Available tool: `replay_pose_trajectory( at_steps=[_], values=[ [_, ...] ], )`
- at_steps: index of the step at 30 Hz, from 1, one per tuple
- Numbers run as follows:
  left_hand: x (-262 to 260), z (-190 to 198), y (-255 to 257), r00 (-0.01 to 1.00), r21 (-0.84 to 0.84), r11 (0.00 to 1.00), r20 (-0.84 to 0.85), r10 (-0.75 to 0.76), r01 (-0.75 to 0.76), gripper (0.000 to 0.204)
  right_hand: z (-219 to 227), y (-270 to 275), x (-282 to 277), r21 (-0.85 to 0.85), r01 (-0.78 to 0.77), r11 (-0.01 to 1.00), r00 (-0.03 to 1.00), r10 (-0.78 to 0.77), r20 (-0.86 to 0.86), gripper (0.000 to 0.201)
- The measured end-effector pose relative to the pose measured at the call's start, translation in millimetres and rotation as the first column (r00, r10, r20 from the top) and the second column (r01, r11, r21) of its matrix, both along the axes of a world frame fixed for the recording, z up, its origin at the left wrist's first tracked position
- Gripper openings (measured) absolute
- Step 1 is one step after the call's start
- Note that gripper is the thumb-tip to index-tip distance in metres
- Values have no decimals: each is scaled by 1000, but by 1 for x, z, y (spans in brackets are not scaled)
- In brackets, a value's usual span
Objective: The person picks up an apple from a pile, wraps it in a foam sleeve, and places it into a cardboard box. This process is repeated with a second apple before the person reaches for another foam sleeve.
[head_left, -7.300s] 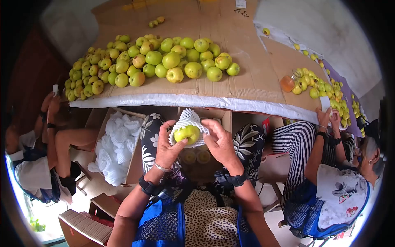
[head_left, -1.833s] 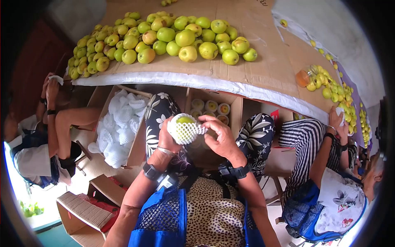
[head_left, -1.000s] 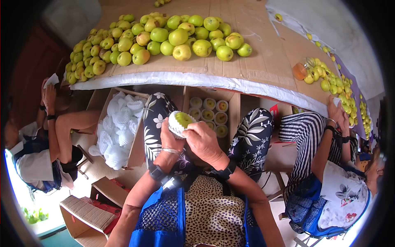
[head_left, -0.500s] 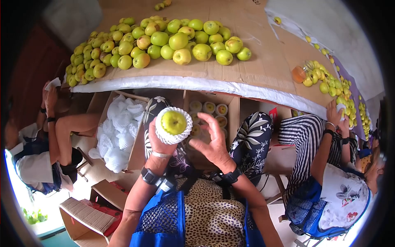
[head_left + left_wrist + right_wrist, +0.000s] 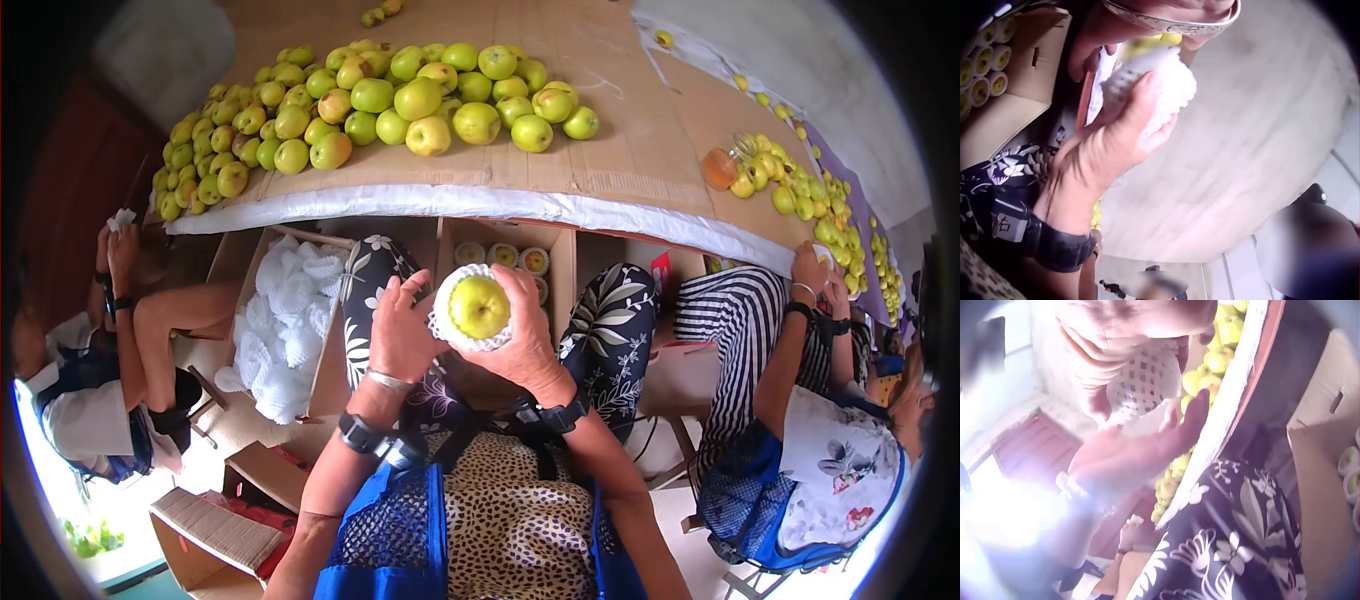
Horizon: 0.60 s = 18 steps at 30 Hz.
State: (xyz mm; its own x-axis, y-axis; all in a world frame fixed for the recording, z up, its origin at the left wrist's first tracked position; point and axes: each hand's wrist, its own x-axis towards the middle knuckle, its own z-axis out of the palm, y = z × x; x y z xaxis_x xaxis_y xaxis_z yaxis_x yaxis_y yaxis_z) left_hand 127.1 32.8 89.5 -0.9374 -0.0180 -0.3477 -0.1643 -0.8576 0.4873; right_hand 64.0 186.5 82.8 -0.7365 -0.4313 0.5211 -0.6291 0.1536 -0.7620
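Your right hand [image 5: 527,335] is curled round one round yellow-green apple [image 5: 479,305] in a white foam-net sleeve [image 5: 440,318], holding it up between your knees with its dimpled face towards you. Your left hand [image 5: 398,325] has its fingers straight and spread just beside the sleeve; whether its thumb touches the netting, you cannot tell. The sleeve sits round the sides and leaves the top bare, so the wrapping step looks finished or down to a last check.

Below and beyond your hands stands a tan cardboard carton [image 5: 563,262] with sleeved apples [image 5: 503,256] in rows, partly hidden by your hands. The next move seems to call for lowering this one into a gap there, dimpled face up, without dragging the netting off. Left of your knee lies a heap of loose white foam sleeves [image 5: 285,330]; ahead, on the cardboard-covered bench [image 5: 625,150], is a pile of bare green apples [image 5: 395,105]
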Motion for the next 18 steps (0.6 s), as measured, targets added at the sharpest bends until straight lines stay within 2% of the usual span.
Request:
replay_pose_trajectory(
  at_steps=[1, 2, 4, 5, 9, 12, 13, 15, 17, 18],
  values=[
    [-1, 2, 2, 999, -23, 999, -25, -31, 31, 54, 0, 2, -3, 53, -3, 999, 994, 9, -104, 85],
    [-3, 3, 6, 997, -47, 997, -49, -58, 56, 53, -4, 2, -4, 55, -42, 998, 990, 49, -136, 86],
    [-1, 0, 15, 997, -49, 997, -47, -67, 64, 44, -7, -3, 3, 61, -100, 993, 992, 104, -72, 89],
    [-1, -10, 16, 998, -204, 978, -47, -49, 39, 41, -8, -4, 6, 63, -125, 990, 991, 128, -42, 90],
    [-2, -26, 17, 1000, -103, 995, 1, 9, -9, 44, -5, 1, 2, 144, -195, 970, 981, 192, 36, 102],
    [-3, -36, 13, 994, -105, 988, -6, 113, -113, 45, -6, 4, -3, -125, -136, 983, 953, 165, 254, 103],
    [-4, -39, 11, 989, -94, 985, -28, 143, -145, 45, -16, 2, -4, -240, -67, 968, 915, 156, 371, 92],
    [-5, -41, 10, 988, -134, 979, -61, 144, -151, 45, -17, -1, -2, -406, -46, 913, 814, 270, 515, 70],
    [-5, -42, 14, 989, -163, 977, -83, 126, -139, 46, -13, -8, 7, -423, -84, 902, 746, 338, 574, 52],
    [-4, -44, 16, 990, -177, 976, -88, 113, -127, 46, -16, -15, 11, -320, -76, 944, 809, 246, 534, 45]
  ],
)
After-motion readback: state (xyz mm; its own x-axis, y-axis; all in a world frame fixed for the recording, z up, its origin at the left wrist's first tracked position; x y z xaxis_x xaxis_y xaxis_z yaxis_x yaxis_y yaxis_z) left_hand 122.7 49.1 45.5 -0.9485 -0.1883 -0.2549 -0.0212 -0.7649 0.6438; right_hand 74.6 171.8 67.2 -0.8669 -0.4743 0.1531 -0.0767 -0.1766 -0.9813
